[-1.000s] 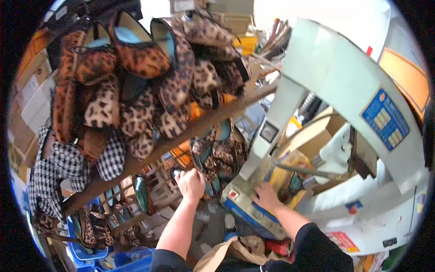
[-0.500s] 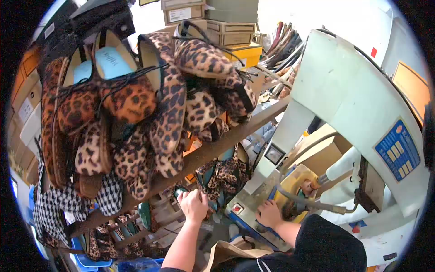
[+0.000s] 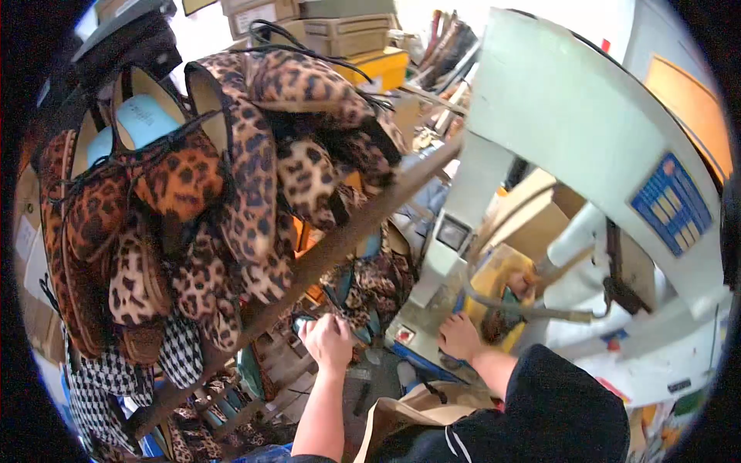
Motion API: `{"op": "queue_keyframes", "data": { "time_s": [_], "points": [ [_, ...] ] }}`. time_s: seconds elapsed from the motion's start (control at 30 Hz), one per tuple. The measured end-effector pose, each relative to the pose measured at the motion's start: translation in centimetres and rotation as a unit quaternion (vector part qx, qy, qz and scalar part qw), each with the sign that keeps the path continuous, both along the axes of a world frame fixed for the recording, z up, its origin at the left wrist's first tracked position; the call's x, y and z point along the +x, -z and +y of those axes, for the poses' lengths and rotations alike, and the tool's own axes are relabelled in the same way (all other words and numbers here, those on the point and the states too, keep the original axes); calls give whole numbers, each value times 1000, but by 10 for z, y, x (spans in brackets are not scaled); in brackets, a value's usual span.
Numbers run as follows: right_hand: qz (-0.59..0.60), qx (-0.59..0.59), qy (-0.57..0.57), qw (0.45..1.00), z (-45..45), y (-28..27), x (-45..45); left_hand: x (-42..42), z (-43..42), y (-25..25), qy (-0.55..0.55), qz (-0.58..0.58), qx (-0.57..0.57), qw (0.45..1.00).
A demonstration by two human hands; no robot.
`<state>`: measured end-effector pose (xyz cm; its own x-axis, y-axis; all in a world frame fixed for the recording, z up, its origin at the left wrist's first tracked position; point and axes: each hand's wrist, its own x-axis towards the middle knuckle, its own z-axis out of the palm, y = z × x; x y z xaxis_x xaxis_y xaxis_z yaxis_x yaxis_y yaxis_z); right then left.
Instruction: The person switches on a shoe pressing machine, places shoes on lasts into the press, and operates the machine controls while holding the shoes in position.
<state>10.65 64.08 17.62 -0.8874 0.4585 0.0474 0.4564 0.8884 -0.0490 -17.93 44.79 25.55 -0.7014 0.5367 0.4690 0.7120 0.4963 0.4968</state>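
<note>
The left hand [image 3: 327, 340] is below the rack's bar [image 3: 332, 258], back up, with the fingers bent under. A dark green piece [image 3: 300, 319] shows at its fingertips, pointing up and to the left; most of it is hidden, so its long axis, and whether the hand grips or only touches it, cannot be told.

The right hand [image 3: 461, 338] lies palm down at the near part of the machine's base [image 3: 417, 315], right of the red button [image 3: 404, 335]. Its fingers are together and slightly bent, pointing up and a little left; whether they hold anything cannot be told.

Just beside that hand, toward the base's right side, is a blurred dark piece [image 3: 499, 325] at the yellow block [image 3: 494, 279]; which way it points is unclear. The block's long axis slants from lower left to upper right. The pale green frame [image 3: 567, 96] arches above.

Along the bar's upper edge, leopard shoes [image 3: 251, 181] are piled, many toe-down, with checked shoes [image 3: 180, 355] near its lower-left end.
</note>
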Motion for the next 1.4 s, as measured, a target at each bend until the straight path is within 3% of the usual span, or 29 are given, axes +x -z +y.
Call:
{"op": "queue_keyframes", "data": {
  "time_s": [0.13,0.23,0.33,0.37,0.47,0.57,0.7,0.8,0.83,0.9,1.1,1.3,1.4],
  "points": [
    [-1,22,6,1000,-2,9,2,1,6,-5,-8,22,-9,1000],
    [232,35,61,970,-28,5,9,1,1,-4,-3,21,-68,997],
    [278,-50,203,938,-78,8,53,-1,-1,-1,6,31,-85,996],
    [312,-27,294,903,-91,3,66,0,-1,-1,8,36,-86,996],
    [280,71,448,846,-87,2,103,-2,-4,3,10,47,-84,995],
    [302,71,417,854,-55,-10,107,-2,-4,6,11,49,-87,995],
    [220,-146,565,782,-17,-18,86,-1,-4,5,4,59,-95,994],
    [272,0,574,773,-15,16,74,0,-3,0,4,55,-116,992],
    [277,-32,573,771,-17,16,76,-1,-3,-6,-4,25,-179,984],
    [285,-92,567,767,-19,12,85,-2,-2,-3,-4,24,-172,985],
    [256,-125,597,750,-17,6,77,-5,0,9,-2,61,-113,992],
    [245,-20,628,739,-8,12,61,-4,-3,6,3,64,-106,992],
    [249,-37,628,737,-15,2,60,-4,-1,9,0,68,-100,993]
  ]
}}
